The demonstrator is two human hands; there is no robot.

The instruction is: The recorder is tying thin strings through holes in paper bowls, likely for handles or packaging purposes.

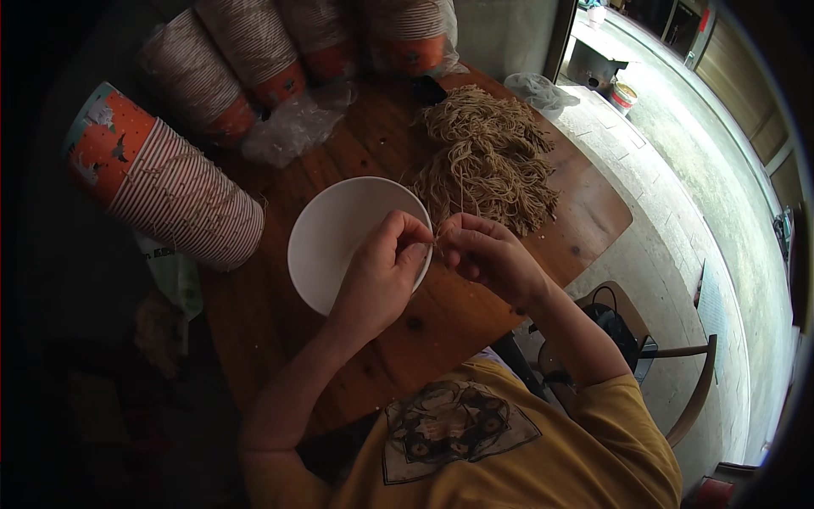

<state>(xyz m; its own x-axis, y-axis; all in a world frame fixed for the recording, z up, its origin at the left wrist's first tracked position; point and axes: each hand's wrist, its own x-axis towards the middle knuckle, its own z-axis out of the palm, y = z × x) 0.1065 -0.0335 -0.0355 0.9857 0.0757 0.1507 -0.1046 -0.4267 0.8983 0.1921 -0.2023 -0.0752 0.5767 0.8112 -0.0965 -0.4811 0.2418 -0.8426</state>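
Note:
A white-lined paper tub (324,242) stands on the wooden table in front of me, its round mouth facing up. My left hand (383,270) reaches across the mouth, with thumb and forefinger pinched together at the right rim. Just beside it, my right hand (490,256) is closed in a pinch too, its fingertips almost meeting the left ones. Between them runs a thin strand of tan string (436,241), partly hidden by the fingers. Behind the right hand lies a large loose heap of the same tan string (487,153).
A leaning stack of orange-and-white paper tubs (186,199), with strands hanging on it, is at the left. Several more stacks (254,55) line the back beside crumpled clear plastic (292,127). The table's edge (623,222) curves at the right, near a wooden chair (699,382).

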